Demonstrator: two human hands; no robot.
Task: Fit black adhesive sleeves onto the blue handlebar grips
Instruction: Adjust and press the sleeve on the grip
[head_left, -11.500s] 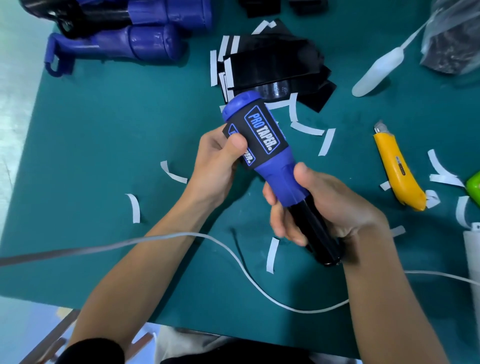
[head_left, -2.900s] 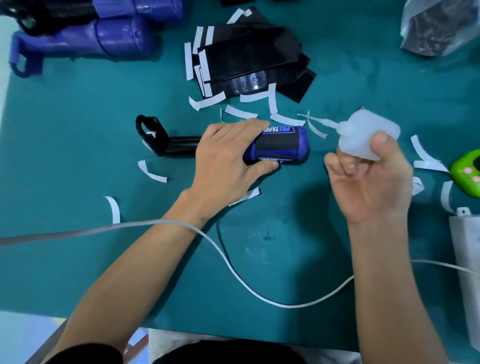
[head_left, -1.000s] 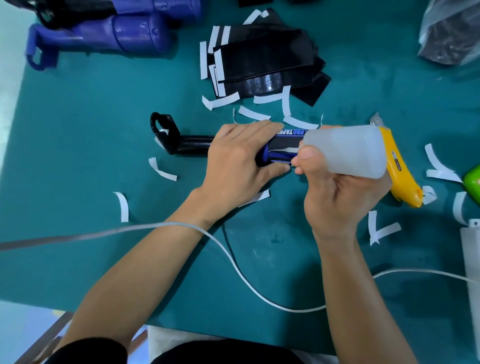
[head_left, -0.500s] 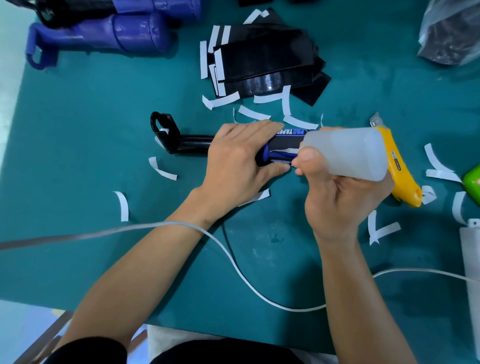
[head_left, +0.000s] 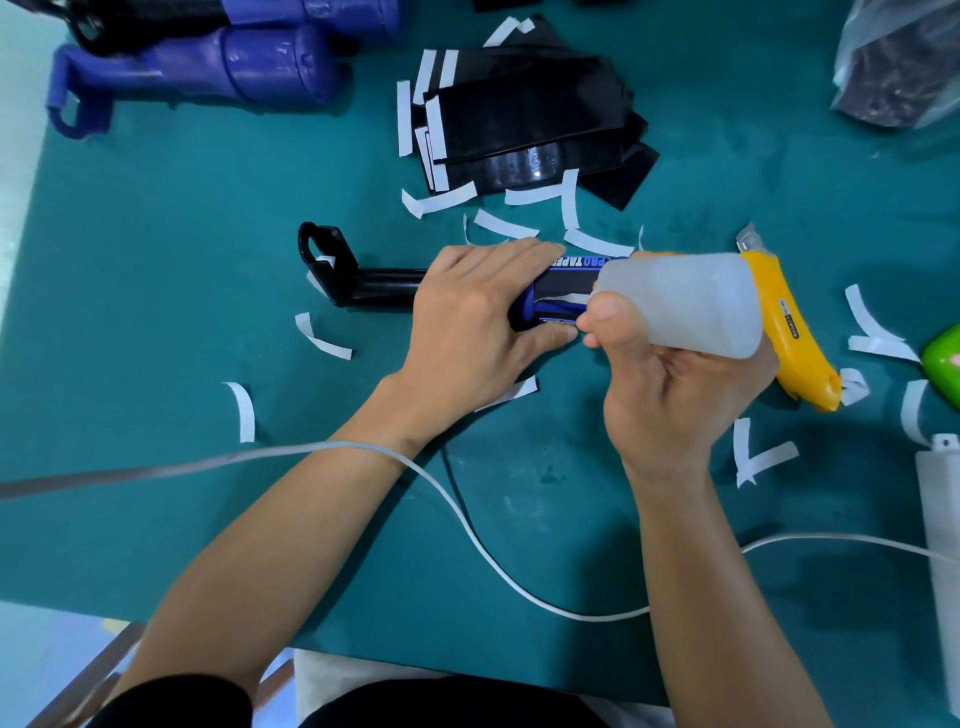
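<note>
the blue handlebar grip (head_left: 530, 309) lies on its side near the middle of the green cutting mat (head_left: 156, 234). it is mounted on a black rod (head_left: 387, 286) that ends in a looped bracket off to the grip's left. a black adhesive sleeve (head_left: 567, 283) printed "pro taper" is wrapped round it, with a white sliver showing along one edge.

the left hand (head_left: 467, 322) covers the grip's left part, fingers laid over the top and thumb tucked against its near side, holding it down on the mat. the right hand (head_left: 675, 400) is wrapped round a translucent squeeze bottle (head_left: 685, 301), thumb pressed at its neck. the bottle's narrow end meets the grip's right end; the nozzle is hidden behind the thumb.

just right of the grip, partly behind the bottle, lies a yellow utility knife (head_left: 795, 343). beyond the grip sits a pile of black sleeves (head_left: 524, 119) with white liners along their left edges. peeled white backing strips (head_left: 519, 226) are scattered on every side of the grip.

far beyond it to the left lie spare blue grips (head_left: 234, 67) on black rods. far beyond it to the right is a clear plastic bag (head_left: 904, 62) with dark contents. at the frame's right edge are a green object (head_left: 943, 364), cut off, and a white box (head_left: 940, 545). a white cable (head_left: 467, 530) crosses the left wrist and curves nearer than the grip toward the right.
</note>
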